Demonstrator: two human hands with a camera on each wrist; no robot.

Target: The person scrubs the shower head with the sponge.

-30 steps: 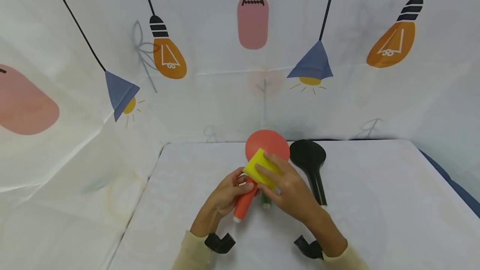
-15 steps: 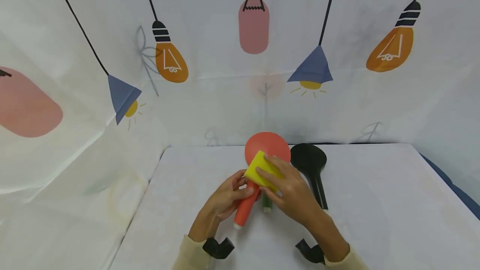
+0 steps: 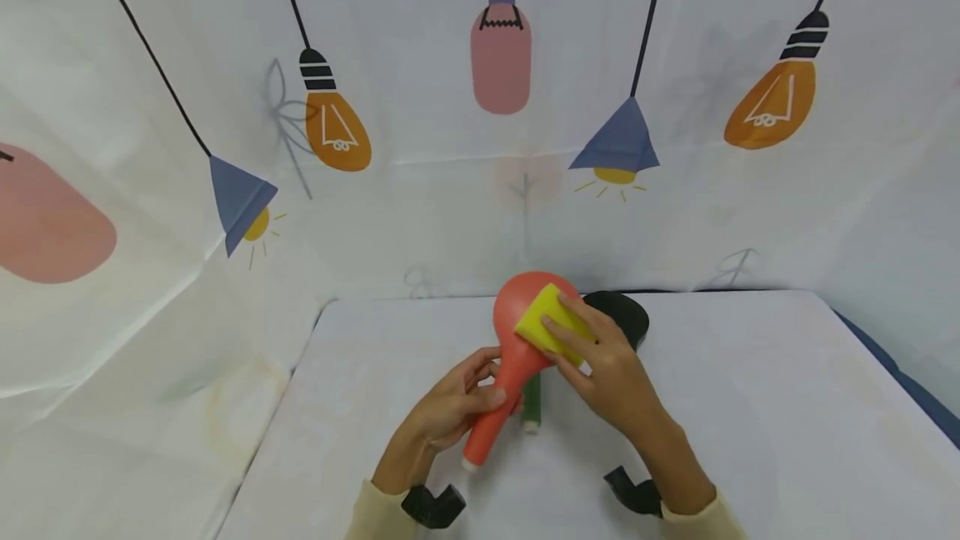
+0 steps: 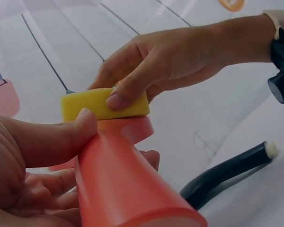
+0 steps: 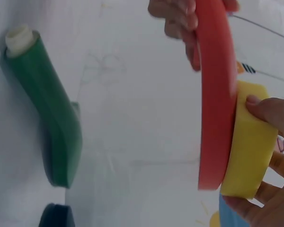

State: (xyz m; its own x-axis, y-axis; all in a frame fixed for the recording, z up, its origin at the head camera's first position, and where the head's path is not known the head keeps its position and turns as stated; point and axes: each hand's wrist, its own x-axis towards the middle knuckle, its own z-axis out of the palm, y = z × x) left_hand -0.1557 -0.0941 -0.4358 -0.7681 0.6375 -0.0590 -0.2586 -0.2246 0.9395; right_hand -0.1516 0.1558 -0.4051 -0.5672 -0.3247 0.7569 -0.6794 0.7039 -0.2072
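My left hand (image 3: 453, 400) grips the handle of a red paddle-shaped thing (image 3: 516, 355), which has a broad round head and a white-tipped handle end. Thumb and curled fingers wrap the handle in the left wrist view. A yellow sponge (image 3: 555, 325) is pinched in my right hand (image 3: 613, 369), fingers spread over its back. The sponge lies against the right side of the red head, covering part of it. In the right wrist view the sponge (image 5: 250, 142) sits flat along the face of the red paddle-shaped thing (image 5: 217, 113).
Beneath the red one lies a green handle (image 3: 532, 402) with a white tip, its far part hidden. A black round-headed thing (image 3: 624, 315) lies behind my right hand, partly covered. They rest on a white table (image 3: 750, 407), before a white sheet (image 3: 420, 215) printed with lamps.
The sponge has moved right and up, from the neck of the red paddle-shaped thing onto its head. My left hand has shifted slightly down with the handle. The black head is more covered.
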